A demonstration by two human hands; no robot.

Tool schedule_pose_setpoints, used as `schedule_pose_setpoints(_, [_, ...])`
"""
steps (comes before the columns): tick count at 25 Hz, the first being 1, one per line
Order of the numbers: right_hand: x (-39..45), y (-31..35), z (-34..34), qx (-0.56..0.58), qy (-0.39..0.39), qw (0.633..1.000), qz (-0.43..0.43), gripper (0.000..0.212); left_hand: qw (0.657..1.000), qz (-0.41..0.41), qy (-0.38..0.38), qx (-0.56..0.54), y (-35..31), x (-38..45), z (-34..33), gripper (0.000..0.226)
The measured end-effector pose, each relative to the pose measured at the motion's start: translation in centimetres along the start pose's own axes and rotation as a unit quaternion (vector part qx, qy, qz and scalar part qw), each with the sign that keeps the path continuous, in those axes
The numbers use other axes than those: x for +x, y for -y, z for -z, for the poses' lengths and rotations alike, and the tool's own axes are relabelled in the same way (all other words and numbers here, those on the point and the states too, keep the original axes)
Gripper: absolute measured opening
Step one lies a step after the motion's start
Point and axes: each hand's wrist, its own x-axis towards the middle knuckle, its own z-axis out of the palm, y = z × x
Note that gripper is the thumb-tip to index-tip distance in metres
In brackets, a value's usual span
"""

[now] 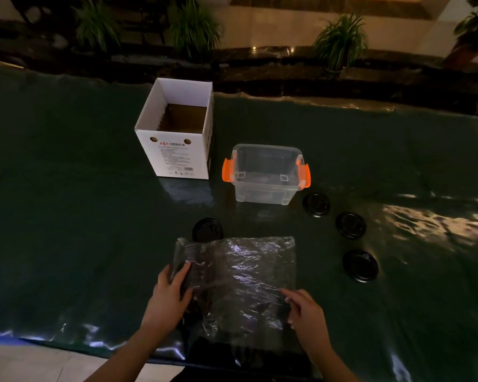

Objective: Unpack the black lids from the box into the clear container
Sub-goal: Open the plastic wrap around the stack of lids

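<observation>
Hands first: left hand has its fingers curled round a stack of black lids inside a crinkly clear plastic bag, while the right hand pinches the bag's near right edge. Four loose lids sit on the dark tabletop, one just past the bag and three to the right. Farther back are the open clear container with orange latches and the open white box, side by side.

Both bare forearms reach up from the bottom of the frame. The left hand curls its fingers in a grip at lower centre; the right hand pinches, fingers bent, lower right of centre.
</observation>
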Motion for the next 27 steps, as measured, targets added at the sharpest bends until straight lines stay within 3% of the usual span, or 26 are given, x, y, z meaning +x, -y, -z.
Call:
schedule_pose_setpoints(2, [0.1, -0.3, -0.2, -0.001, -0.005, 1.000, -0.008, 0.038, 0.996, 0.067, 0.005, 0.060, -0.7, 0.2, -0.4, 0.090])
schedule_pose_setpoints(5, [0.4, -0.5, -0.7, -0.004, 0.004, 0.999, -0.037, 0.036, 0.990, 0.137, 0.022, -0.019, -1.3, 0.6, -1.2, 0.115])
schedule_pose_setpoints(7, [0.7, -0.4, -0.6, 0.004, 0.014, 0.998, -0.063, 0.037, 0.987, 0.141, 0.017, -0.078, -1.2, 0.7, -1.3, 0.117])
schedule_pose_setpoints(13, [0.4, -0.7, 0.0, 0.046, 0.031, 0.994, -0.096, 0.033, 0.993, 0.085, -0.022, -0.081, -1.5, -1.4, -1.5, 0.112])
schedule_pose_setpoints(20, [0.1, -1.5, 2.9, 0.076, -0.051, 0.986, -0.141, 0.040, 0.974, 0.071, -0.073, -0.202, -3.2, -2.2, -1.5, 0.107])
schedule_pose_setpoints(23, [0.0, -0.7, 2.8, 0.051, -0.017, 0.981, -0.185, 0.020, 0.973, 0.045, -0.054, -0.218, -3.2, -2.7, -1.6, 0.109])
schedule_pose_setpoints(27, [-0.7, 0.9, 3.6, -0.002, -0.189, 0.975, -0.120, 0.020, 0.981, 0.069, -0.013, -0.182, -3.6, -3.0, -3.1, 0.113])
